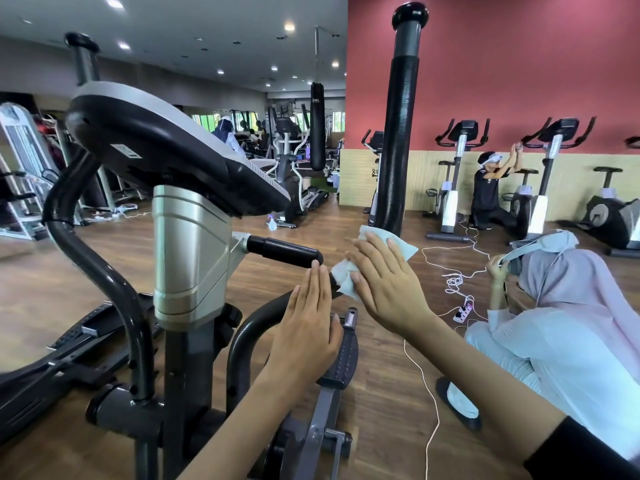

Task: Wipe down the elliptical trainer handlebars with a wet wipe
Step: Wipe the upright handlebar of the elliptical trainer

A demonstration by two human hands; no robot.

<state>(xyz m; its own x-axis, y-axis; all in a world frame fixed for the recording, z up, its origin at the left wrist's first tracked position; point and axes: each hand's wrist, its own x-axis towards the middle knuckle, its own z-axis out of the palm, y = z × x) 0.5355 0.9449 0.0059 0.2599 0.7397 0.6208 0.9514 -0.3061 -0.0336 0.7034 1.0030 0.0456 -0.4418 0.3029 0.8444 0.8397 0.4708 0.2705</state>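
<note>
The elliptical trainer stands in front of me with its console (166,140) on a silver post. A short black fixed handlebar (282,251) sticks out to the right of the post. The tall black moving handlebar (398,140) rises behind my hands. My right hand (384,282) lies flat with straight fingers over a white wet wipe (398,245), at the end of the short handlebar. My left hand (308,317) is flat with fingers together, its fingertips touching the tip of that handlebar, over the curved black bar (249,327).
A person in a light headscarf (568,317) crouches close on the right. White cables and a power strip (462,311) lie on the wooden floor. Another person kneels by exercise bikes (453,181) along the red wall. A punching bag (317,126) hangs further back.
</note>
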